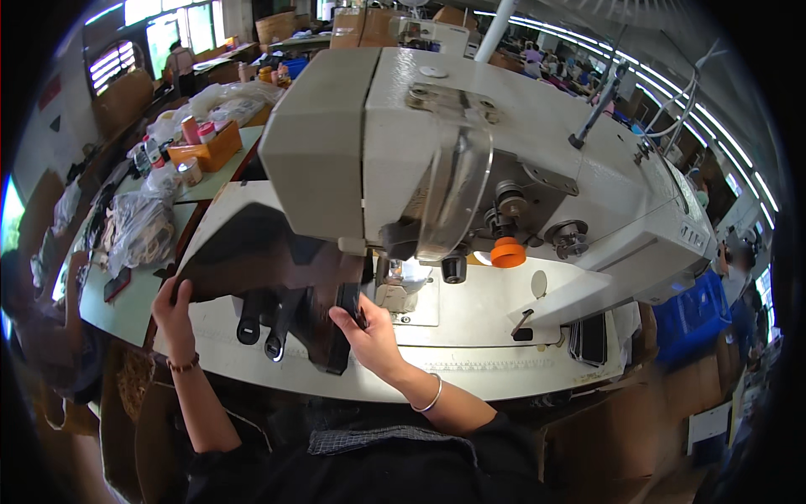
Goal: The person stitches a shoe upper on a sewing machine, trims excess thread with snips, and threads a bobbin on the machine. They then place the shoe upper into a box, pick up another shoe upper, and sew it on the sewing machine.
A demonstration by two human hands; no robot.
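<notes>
A large black sheet-like piece [243, 252], perhaps fabric or leather, is stretched between my two hands, left of the sewing machine's needle area. Its left edge is pinched by my left hand [174, 319], fingers closed. My right hand [369, 338] grips the piece's right part with the thumb on top, just in front of the presser foot area [399, 294]. Black straps with dark plastic-looking ends [249, 329] hang below the piece, over the pale machine bed [470, 323]. The grey-white sewing machine head [403, 126] towers over the work and hides the piece's far right edge.
A ruler strip [495, 364] runs along the bed's front. Black flat pieces [588, 340] lie at its right end, near a blue crate [693, 315]. On the left, a green table [117, 307] carries plastic bags [143, 227] and an orange box [206, 154] with spools.
</notes>
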